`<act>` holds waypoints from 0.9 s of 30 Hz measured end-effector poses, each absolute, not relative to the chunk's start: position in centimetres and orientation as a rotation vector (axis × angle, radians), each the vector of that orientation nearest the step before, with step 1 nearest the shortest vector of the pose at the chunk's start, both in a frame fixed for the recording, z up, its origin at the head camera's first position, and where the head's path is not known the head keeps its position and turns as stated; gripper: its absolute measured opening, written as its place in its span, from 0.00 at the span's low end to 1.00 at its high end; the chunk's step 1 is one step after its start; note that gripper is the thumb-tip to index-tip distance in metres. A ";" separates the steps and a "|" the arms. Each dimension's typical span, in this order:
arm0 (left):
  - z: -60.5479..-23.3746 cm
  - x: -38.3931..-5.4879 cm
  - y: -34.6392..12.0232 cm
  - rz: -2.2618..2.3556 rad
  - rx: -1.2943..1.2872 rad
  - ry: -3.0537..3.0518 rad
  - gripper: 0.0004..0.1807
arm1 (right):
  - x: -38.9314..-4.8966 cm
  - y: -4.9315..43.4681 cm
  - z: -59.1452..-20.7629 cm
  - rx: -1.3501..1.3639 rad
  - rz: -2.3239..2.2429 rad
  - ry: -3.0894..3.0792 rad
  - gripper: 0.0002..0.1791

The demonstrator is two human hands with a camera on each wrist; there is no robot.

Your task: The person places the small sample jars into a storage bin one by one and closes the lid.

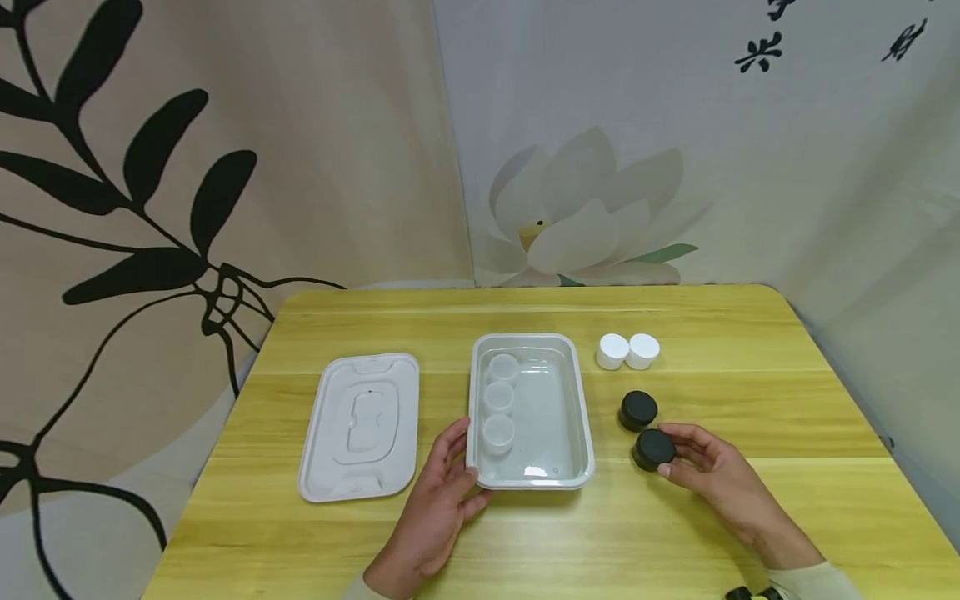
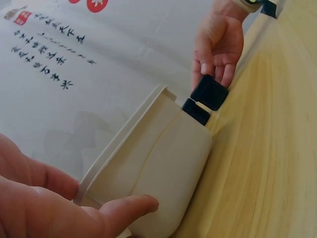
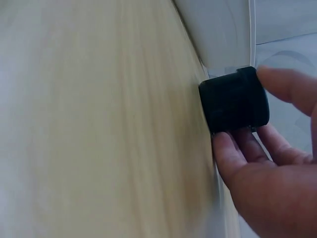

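My left hand [image 1: 438, 508] holds a white plastic box [image 1: 587, 450] at its near left corner, thumb against the front wall and fingers along the left side, as the left wrist view [image 2: 163, 153] also shows. Three small translucent round jars [image 1: 498, 433] stand in a row along the left inside the box. To the right of the box, my right hand [image 1: 712, 475] pinches a short black round jar [image 1: 654, 450] between thumb and fingers. In the right wrist view that black jar [image 3: 233, 99] sits upright, close to the tabletop. Just behind it stands a second black jar [image 1: 639, 410].
Two white round jars [image 1: 627, 351] stand side by side at the back right. A white lid [image 1: 360, 429] lies flat left of the box. Everything is on a yellow wooden table [image 1: 787, 375], with a printed curtain [image 1: 360, 150] behind its far edge.
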State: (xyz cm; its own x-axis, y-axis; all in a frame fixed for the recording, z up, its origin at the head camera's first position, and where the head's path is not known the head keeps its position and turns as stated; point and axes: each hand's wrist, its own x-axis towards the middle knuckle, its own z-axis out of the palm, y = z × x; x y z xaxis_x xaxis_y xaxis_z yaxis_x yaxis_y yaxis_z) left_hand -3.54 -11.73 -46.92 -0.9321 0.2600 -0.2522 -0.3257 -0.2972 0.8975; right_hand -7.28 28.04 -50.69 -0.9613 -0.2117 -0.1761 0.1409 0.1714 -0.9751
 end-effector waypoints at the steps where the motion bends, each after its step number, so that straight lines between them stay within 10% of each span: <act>1: -46.9 -3.5 -11.7 2.272 -0.081 1.593 0.36 | -7.3 28.0 -50.7 -0.070 -1.855 2.188 0.34; 27: -47.1 -3.5 -11.7 2.263 -0.074 1.613 0.35 | -11.3 23.4 -43.8 -0.305 -1.819 2.235 0.28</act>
State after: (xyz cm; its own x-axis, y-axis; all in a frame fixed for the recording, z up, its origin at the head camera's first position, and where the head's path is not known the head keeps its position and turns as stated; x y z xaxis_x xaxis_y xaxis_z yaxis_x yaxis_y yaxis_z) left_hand -3.45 -11.67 -47.12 -0.9341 0.2578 -0.2471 -0.3177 -0.2839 0.9047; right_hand -11.29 23.42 -43.80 -0.9485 -0.3116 -0.0564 -0.0080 0.2017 -0.9794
